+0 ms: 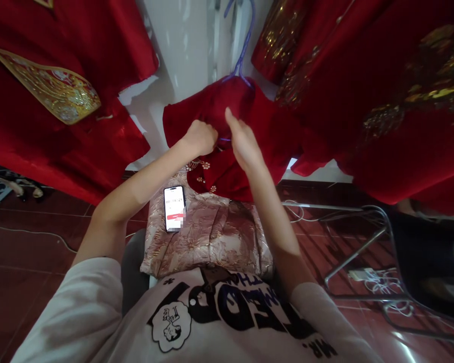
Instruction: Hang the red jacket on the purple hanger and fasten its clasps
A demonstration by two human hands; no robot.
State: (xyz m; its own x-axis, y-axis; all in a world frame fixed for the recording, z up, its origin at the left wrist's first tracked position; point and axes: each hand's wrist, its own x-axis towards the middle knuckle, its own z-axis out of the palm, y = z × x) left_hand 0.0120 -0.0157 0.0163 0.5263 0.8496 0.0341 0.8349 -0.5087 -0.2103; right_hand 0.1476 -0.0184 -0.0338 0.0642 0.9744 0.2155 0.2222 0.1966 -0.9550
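A red velvet garment (230, 174) with beaded flower trims hangs in front of me on a purple hanger (239, 63), its lower part reaching towards my lap. At its neckline, my left hand (202, 137) is closed, with curled fingers against the red fabric. Just to the right, my right hand (245, 143) is in front of the garment with its thumb stretched up and apart. Its other fingers are mostly hidden and slightly blurred. The hanger's lower bar shows between both hands. Across my lap lies a shiny pink brocade cloth (219, 227).
A phone (174, 209) with a lit timer screen lies on the brocade. Red embroidered garments (41, 91) hang left, and sequinned red ones (344, 101) hang right. A metal-framed black chair (412, 242) stands at right, with white cables (382, 282) on the floor beneath it.
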